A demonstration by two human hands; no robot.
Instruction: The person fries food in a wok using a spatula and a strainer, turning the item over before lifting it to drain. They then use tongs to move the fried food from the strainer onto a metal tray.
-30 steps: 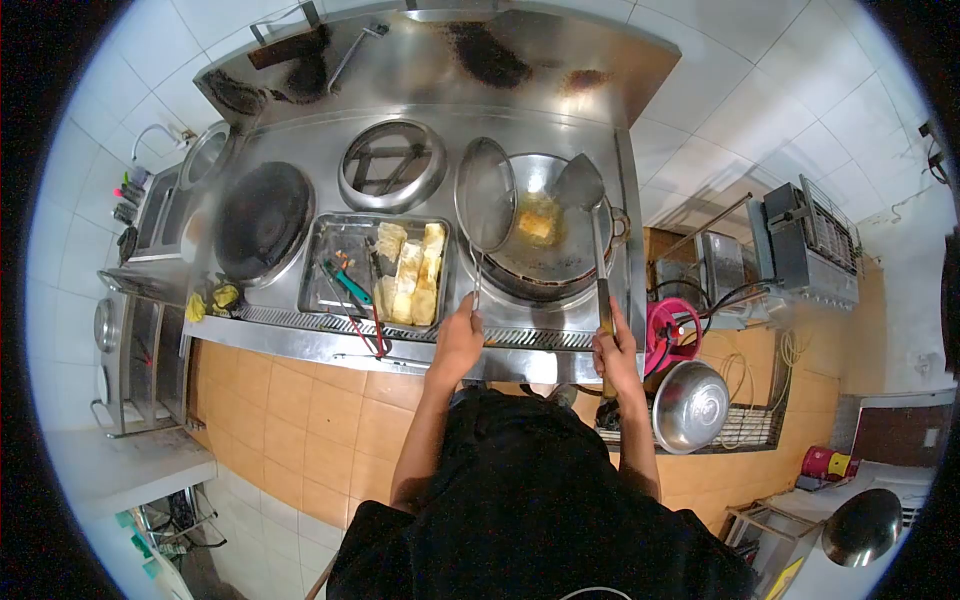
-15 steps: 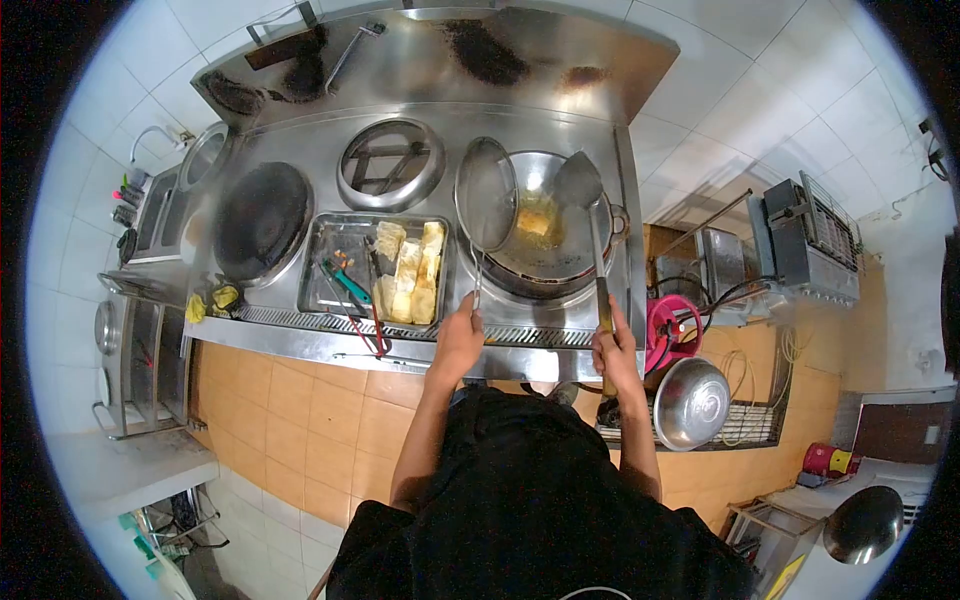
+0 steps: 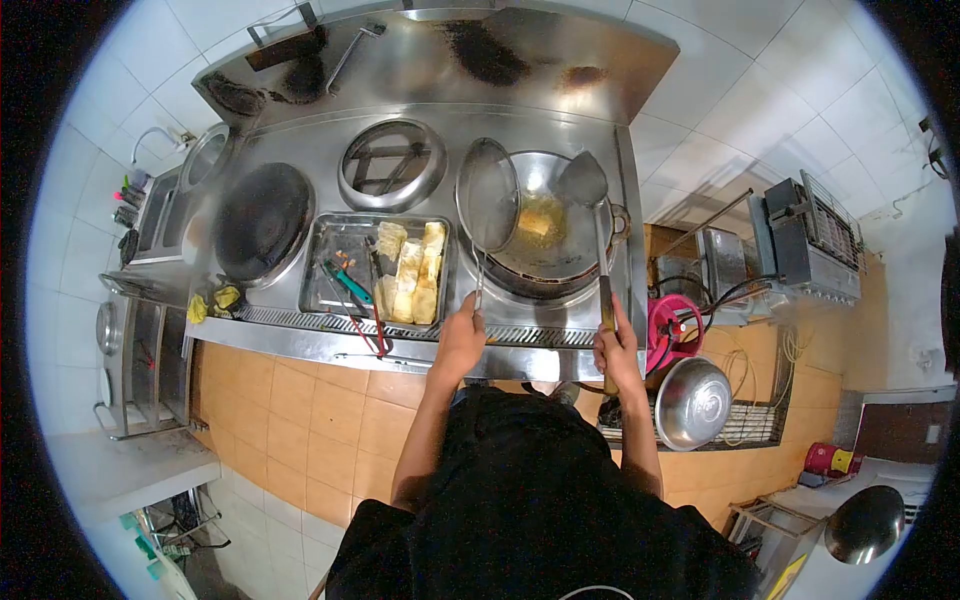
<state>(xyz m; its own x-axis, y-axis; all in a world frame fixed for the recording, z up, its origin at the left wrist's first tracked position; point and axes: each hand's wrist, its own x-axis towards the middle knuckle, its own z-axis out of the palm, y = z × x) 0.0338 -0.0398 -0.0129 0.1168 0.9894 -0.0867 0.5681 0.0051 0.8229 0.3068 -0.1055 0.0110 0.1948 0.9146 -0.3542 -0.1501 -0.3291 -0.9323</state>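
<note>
My left hand (image 3: 461,340) is closed on the handle of a round mesh strainer (image 3: 488,195), which is tilted over the left side of the wok (image 3: 560,262). In my right hand (image 3: 616,352) is the long handle of a spatula (image 3: 583,180); its dark blade is over the wok's upper right part. A yellowish piece of food (image 3: 536,224) lies in bubbling oil in the wok, between the two tools. Left of the strainer, a metal tray (image 3: 322,295) holds pale yellow blocks (image 3: 408,268), teal-handled tongs (image 3: 352,287) and a red-handled tool (image 3: 379,320).
A bare burner ring (image 3: 390,165) is behind the tray, and a dark round pan (image 3: 262,222) sits at the left. Yellow cloths (image 3: 212,303) lie at the stove's left front edge. Right of the stove are a pink bucket (image 3: 672,335) and a metal bowl (image 3: 692,403).
The spatula's blade has shifted slightly right and is a little lower. The piece of food lies a bit lower in the oil. The strainer is nearly still.
</note>
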